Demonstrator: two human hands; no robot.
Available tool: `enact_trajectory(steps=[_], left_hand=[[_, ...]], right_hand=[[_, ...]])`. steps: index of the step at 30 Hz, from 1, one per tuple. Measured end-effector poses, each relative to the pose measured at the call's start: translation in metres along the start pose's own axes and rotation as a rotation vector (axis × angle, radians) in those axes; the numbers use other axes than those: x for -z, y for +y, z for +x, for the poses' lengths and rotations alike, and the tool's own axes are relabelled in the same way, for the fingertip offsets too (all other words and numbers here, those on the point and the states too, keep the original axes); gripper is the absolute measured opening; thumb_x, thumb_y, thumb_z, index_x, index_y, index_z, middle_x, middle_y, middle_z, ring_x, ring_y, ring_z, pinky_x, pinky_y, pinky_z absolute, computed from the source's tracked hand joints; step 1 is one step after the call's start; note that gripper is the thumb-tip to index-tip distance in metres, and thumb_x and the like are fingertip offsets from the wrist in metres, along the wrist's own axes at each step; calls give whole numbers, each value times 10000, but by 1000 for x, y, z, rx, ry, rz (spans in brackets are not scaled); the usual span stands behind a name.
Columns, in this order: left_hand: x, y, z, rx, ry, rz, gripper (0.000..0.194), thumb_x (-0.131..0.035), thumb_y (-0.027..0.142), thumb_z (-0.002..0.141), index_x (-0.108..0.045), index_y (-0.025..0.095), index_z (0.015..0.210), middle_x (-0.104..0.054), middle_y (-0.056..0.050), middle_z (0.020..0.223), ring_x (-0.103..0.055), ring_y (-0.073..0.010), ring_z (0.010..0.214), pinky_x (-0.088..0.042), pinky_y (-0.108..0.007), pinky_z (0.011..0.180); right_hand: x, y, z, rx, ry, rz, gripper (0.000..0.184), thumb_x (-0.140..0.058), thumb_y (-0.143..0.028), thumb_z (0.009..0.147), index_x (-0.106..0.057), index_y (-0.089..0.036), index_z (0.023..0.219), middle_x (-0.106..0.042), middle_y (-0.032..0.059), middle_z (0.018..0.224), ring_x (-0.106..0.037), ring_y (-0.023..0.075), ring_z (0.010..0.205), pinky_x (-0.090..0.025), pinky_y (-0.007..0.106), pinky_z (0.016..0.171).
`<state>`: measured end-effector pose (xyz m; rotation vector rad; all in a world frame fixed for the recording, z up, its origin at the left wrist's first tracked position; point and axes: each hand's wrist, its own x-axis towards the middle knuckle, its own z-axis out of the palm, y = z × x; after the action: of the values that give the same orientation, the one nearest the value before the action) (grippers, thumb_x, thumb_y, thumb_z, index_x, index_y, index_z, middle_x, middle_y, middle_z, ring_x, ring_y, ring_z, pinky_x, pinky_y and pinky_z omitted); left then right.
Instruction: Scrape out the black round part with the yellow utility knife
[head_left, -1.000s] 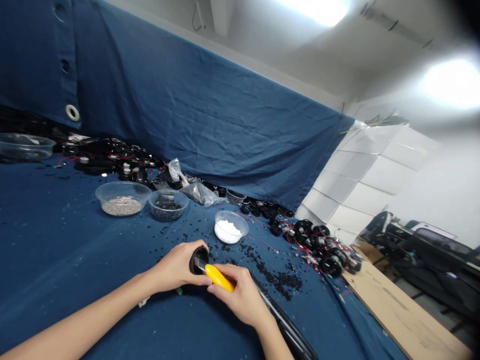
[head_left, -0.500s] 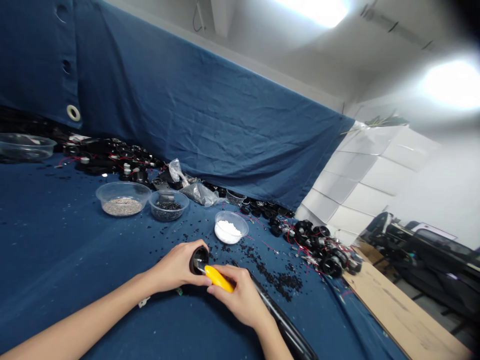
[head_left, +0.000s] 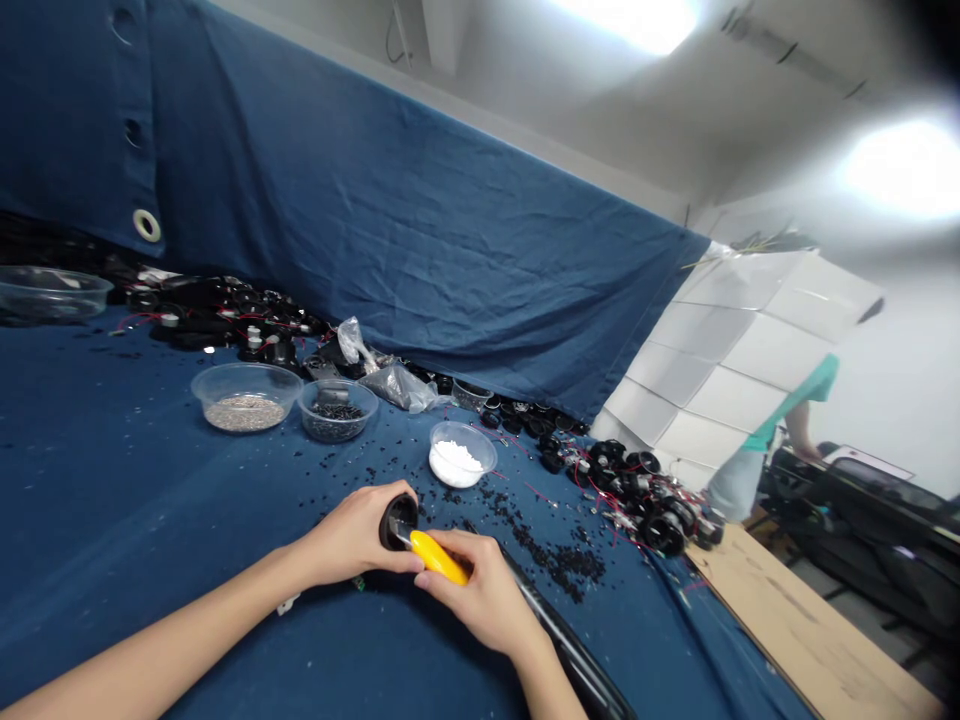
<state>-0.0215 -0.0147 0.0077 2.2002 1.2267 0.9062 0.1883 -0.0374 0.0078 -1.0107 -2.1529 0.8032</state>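
My left hand [head_left: 352, 535] is closed around a hollow round black part [head_left: 393, 514], its open end tipped toward my right hand. In my right hand [head_left: 487, 592] is a yellow-handled utility knife [head_left: 436, 557], gripped between thumb and fingers. The knife's metal end reaches into the mouth of the black part; whether it touches the inner wall I cannot tell. A long glossy black tube [head_left: 574, 655] lies beside and partly behind my right wrist.
Beyond my hands stand clear bowls: white pieces [head_left: 457, 464], dark screws [head_left: 336, 412] and small metallic bits [head_left: 245, 412]. Black crumbs [head_left: 562, 560] litter the blue cloth. Black motor-like parts with wires [head_left: 637, 490] heap along the back. A person in a green top [head_left: 802, 395] is at far right.
A person in a green top has come into view at the far right, behind the white boxes. My hands, the knife and the black part look nearly unmoved.
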Motion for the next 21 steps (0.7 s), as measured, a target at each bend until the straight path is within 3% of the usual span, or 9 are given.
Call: enact_trajectory(steps=[21], left_hand=[[1,2,0,9,-18,5,448,-784,431,630,-559,215,952,-645,22,868,-584,-191,784,-390,-257,681]], right_hand=[[0,1,0,8,5,-22,249,-721,-229,799,-721,-232,1048,-708,-5,880,-591,177,777,-412,248,708]])
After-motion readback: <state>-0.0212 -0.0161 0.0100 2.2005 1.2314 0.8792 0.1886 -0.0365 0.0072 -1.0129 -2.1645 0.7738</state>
